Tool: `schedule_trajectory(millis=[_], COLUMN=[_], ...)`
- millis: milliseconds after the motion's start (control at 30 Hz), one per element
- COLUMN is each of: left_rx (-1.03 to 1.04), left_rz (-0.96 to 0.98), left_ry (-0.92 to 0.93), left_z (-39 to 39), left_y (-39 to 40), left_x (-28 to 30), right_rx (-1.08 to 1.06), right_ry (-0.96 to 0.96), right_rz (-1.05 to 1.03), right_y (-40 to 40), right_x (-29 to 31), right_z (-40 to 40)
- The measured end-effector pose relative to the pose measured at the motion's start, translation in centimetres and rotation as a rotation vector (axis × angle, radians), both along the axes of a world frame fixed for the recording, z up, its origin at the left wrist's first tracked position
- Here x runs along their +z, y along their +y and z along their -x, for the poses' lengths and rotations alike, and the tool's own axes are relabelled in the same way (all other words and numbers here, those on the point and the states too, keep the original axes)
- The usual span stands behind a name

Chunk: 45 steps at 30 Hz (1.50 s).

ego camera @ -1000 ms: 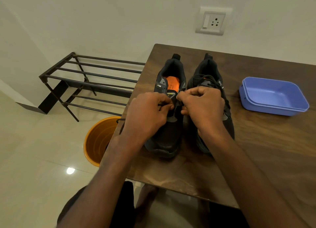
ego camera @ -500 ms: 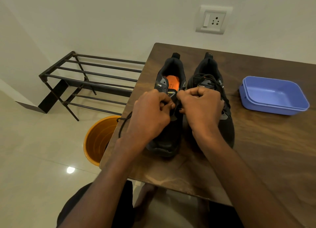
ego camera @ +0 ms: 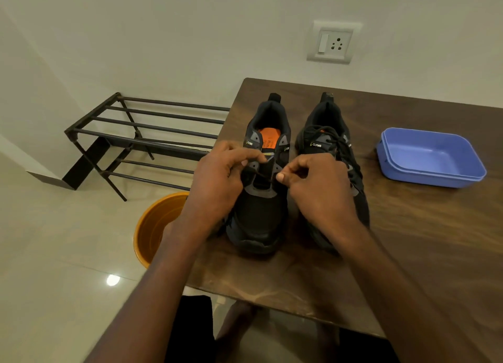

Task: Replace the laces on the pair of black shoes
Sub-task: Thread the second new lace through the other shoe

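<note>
Nearest, two bare forearms reach forward from the bottom edge over the front of a dark wooden table (ego camera: 408, 253). Both hands work over the left shoe (ego camera: 258, 213), which stands toe toward the person on the table, its tongue opened and an orange insole (ego camera: 268, 139) showing inside. The left hand (ego camera: 217, 180) has its fingers curled, thumb and forefinger pinching something thin at the shoe's left eyelet row. The right hand (ego camera: 315, 188) is likewise curled, its thumb and forefinger pinching one end of a black lace (ego camera: 264, 176), a short length of which crosses the tongue between the two hands. Just beside this shoe, partly behind the right hand, stands the right shoe (ego camera: 326, 134), already laced in black, with a small pale logo on its collar. To the right of the pair, apart from them, a blue plastic tub (ego camera: 435, 177) sits on the table. Below the table's left edge an orange bucket (ego camera: 152, 226) stands on the pale tiled floor. Farther back on the left is a black metal shoe rack (ego camera: 141, 128) against the wall, and on the wall above the table a white switch and socket plate (ego camera: 333, 42).
</note>
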<state>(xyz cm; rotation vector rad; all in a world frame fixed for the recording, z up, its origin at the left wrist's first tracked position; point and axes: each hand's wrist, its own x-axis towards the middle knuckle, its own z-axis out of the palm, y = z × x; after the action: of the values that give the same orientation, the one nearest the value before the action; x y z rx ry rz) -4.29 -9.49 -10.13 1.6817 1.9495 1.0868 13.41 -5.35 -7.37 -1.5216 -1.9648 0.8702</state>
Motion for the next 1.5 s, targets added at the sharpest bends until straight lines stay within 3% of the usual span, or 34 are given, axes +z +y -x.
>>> schedule_trajectory(millis=[100, 200, 267, 333, 433, 533, 667, 767, 833, 900, 1000, 1100, 1200, 1267, 1367, 1433, 1500], left_rx=[0.002, 0.012, 0.007, -0.005, -0.031, -0.056, -0.079, -0.073, -0.072, -0.085, -0.102, -0.121, -0.125, -0.117, -0.113, -0.103, -0.107], left_rz=[0.03, 0.039, 0.034, 0.027, 0.039, 0.034, 0.047, 0.074, 0.091, 0.087, 0.085, 0.089, 0.089, 0.097, 0.111, 0.119, 0.114], left_ry=[0.026, 0.037, 0.032, 0.023, 0.045, 0.031, -0.017, 0.007, 0.009, 0.022, 0.016, -0.008, -0.004, -0.01, -0.034, -0.03, -0.03], left_z=[-0.1, -0.3, -0.3, -0.3, -0.1, 0.1, 0.2, 0.2, 0.3, 0.3, 0.5, 0.5, 0.5, 0.5, 0.4, 0.2, 0.1], left_y=[0.1, 0.0, -0.1, -0.1, 0.0, 0.0, -0.2, -0.2, -0.2, -0.2, -0.4, -0.6, -0.7, -0.7, -0.6, -0.7, -0.7], left_x=[0.2, 0.6, 0.7, 0.6, 0.3, 0.1, 0.4, 0.8, 0.8, 0.9, 1.1, 1.2, 1.2, 1.2, 1.4, 1.7, 1.8], right_rx=[-0.127, -0.366, -0.475, -0.439, -0.152, 0.102, 0.109, -0.147, -0.381, -0.508, -0.338, -0.018, 0.119, 0.04, -0.308, -0.43, -0.386], right_ry=[0.191, 0.403, 0.258, -0.003, -0.243, -0.364, -0.264, 0.053, 0.175, 0.082, -0.117, -0.334, -0.397, -0.267, 0.003, -0.052, -0.191], right_rz=[-0.002, -0.227, -0.438, -0.532, -0.501, -0.326, -0.215, -0.261, -0.428, -0.606, -0.645, -0.461, -0.258, -0.284, -0.441, -0.556, -0.584], right_y=[0.5, 1.2, 1.5, 1.4, 0.2, -0.5, 0.2, 0.8, 1.1, 1.3, 0.6, -0.4, -0.3, 0.1, 0.6, 0.9, 0.7], right_x=[0.9, 3.2, 4.1, 3.7, 2.0, 0.5, 0.2, 1.8, 3.2, 4.0, 3.1, 1.2, -0.1, -0.2, 2.1, 2.9, 2.7], right_z=[-0.7, -3.1, -4.7, -5.0, -2.9, -0.8, -0.7, -2.2, -3.8, -5.0, -4.1, -1.9, -0.6, -0.9, -3.0, -4.2, -4.1])
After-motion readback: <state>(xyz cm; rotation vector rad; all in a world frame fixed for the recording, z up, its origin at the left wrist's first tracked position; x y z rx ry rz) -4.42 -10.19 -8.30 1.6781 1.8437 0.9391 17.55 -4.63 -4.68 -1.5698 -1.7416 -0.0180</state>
